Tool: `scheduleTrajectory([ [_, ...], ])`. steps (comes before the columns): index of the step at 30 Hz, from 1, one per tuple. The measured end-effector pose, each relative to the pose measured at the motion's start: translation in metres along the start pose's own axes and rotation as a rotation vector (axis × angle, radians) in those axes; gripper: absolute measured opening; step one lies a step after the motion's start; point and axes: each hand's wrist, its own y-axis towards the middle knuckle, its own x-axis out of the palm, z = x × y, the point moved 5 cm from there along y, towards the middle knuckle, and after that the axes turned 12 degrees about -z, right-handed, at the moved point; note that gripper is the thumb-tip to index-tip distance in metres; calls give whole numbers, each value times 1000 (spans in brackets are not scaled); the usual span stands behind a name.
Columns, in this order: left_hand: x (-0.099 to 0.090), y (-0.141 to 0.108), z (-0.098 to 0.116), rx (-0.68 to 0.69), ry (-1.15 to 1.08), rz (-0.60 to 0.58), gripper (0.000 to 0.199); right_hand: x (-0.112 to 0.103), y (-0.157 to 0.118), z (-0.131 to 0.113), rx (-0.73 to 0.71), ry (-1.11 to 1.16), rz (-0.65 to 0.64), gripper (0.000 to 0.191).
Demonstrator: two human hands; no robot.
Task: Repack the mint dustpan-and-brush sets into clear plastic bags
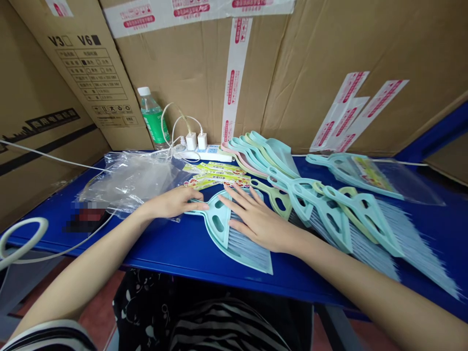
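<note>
A light-blue hand brush lies on top of a matching light-blue dustpan near the table's front edge. My left hand is closed around their handles at the left end. My right hand lies flat over the brush, fingers spread across its head and bristles. Just behind are several yellow printed label cards. To the right of my right hand lie several loose hand brushes, blue and green, with grey bristles. A row of nested dustpans in blue, green and pink stands behind them.
Clear plastic bags lie at the left. At the back are a green-labelled bottle and a power strip with chargers and cables. A bagged dustpan set rests at the right. Cardboard boxes wall the back.
</note>
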Motion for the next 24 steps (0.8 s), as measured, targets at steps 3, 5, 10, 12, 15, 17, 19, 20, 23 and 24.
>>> scheduleTrajectory([
  [3,-1,1,0,-7,-32,7,40,0,0,0,1,-7,-4,58],
  [5,-2,1,0,-10,-65,5,39,0,0,0,-7,0,6,58],
  [10,-1,1,0,-12,-178,6,40,3,0,-1,-23,31,-19,59],
  [12,0,0,-1,-15,-205,2,41,4,0,-1,-21,40,-34,60],
  [15,1,0,-3,-23,-227,-13,39,5,0,-1,-15,41,-48,61],
  [17,0,1,-3,-19,-229,-12,38,4,0,-2,-15,43,-50,61],
  [19,0,1,-4,-3,-215,-7,38,3,0,-2,-20,47,-45,61],
  [20,-1,1,-4,6,-203,-3,38,3,0,-2,-21,49,-44,60],
  [23,-1,1,-3,12,-172,1,38,3,0,-1,-20,54,-48,62],
  [24,-2,1,-3,9,-165,2,38,3,0,-1,-23,55,-46,62],
])
